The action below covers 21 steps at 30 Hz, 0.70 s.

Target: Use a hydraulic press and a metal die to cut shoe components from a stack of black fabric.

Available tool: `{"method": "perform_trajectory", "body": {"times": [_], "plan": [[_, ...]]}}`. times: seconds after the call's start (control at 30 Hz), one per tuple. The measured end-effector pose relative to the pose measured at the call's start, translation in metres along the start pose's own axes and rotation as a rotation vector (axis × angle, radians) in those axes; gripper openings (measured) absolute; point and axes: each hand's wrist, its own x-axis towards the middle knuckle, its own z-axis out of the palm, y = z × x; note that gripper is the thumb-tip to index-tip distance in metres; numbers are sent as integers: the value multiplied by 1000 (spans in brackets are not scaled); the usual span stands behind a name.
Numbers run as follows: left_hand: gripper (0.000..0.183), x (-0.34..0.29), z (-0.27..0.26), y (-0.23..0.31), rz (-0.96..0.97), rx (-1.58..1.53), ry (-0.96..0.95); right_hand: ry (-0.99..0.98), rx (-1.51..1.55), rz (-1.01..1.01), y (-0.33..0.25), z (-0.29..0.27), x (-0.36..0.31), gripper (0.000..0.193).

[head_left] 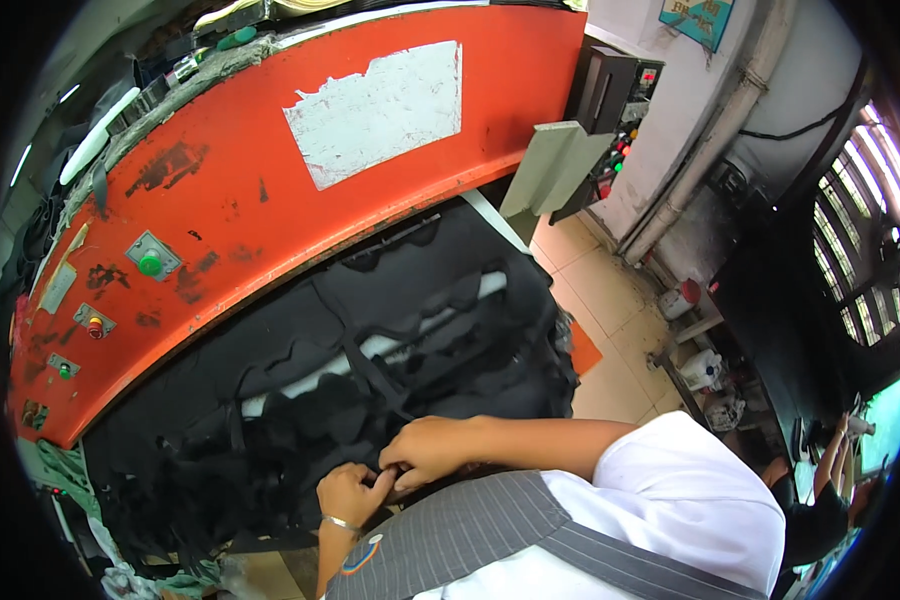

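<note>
Both of my hands meet at the near edge of a machine bed, low in the middle of the view. My left hand point(350, 492), with a bracelet at its wrist, has its fingers curled and its thumb against the other hand. My right hand point(425, 450) reaches in from the right, fingers bent down and pressed together beside the left thumb. What they pinch, if anything, is hidden. Beyond them spreads black sheet material point(410, 270), with loose, ragged black pieces point(270, 465) heaped over its near part. Pale strips point(325, 372) show through gaps in it.
An orange machine beam point(240, 200) spans the far side, carrying a green button point(150, 263) and a red knob point(95, 327). A grey metal bracket point(553, 170) juts out at its right end. Tiled floor point(610, 300) lies right of the bed. Another person point(820, 525) works far right.
</note>
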Motion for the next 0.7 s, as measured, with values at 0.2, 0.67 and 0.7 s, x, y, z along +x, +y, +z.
{"method": "perform_trajectory", "body": {"times": [0.2, 0.67, 0.7], "plan": [[26, 62, -23, 9, 141, -164, 308, 753, -287, -17, 76, -95, -54, 27], [15, 193, 37, 29, 224, 103, 341, 924, -527, 65, 175, -96, -27, 16], [13, 195, 38, 30, 221, 95, 363, 963, -478, 27, 176, -94, -28, 16]]}}
